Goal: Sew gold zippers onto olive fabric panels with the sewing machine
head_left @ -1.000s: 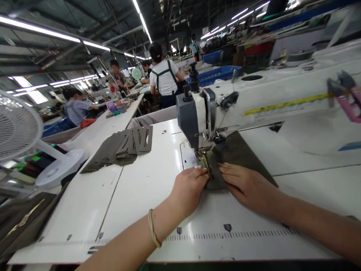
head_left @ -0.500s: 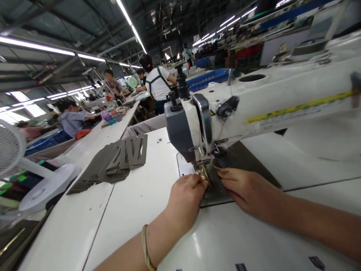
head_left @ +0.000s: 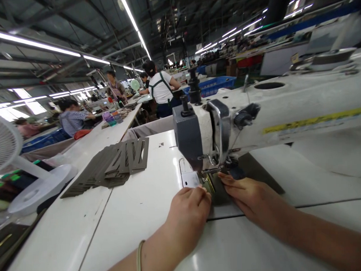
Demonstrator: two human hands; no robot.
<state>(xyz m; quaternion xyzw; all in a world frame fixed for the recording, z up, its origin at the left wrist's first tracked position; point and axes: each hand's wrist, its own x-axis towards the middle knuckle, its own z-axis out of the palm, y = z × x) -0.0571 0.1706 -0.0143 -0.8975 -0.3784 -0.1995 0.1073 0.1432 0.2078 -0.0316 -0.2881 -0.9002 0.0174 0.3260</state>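
A brass-toothed zipper [head_left: 211,182] lies under the presser foot area of the white sewing machine [head_left: 309,99], along the edge of a dark olive panel [head_left: 258,172]. My left hand [head_left: 187,216] is closed in a pinch on the near end of the zipper; its fingertips partly hide that end. On the other side of the zipper, my right hand [head_left: 253,198] rests with outstretched fingers on the panel, close to the needle area. The machine head [head_left: 188,139] hides the stitching point.
Left of the machine lies a fanned stack of dark cut pieces [head_left: 110,165], some with slots. A white fan [head_left: 42,180] stands at the far left. Beyond the table are a blue crate [head_left: 214,86] and co-workers, one in a white shirt [head_left: 161,88].
The view has shifted a little, so the machine appears farther right. My left hand has slid slightly back toward me along the zipper, baring more of its teeth. My right hand stays on the panel.
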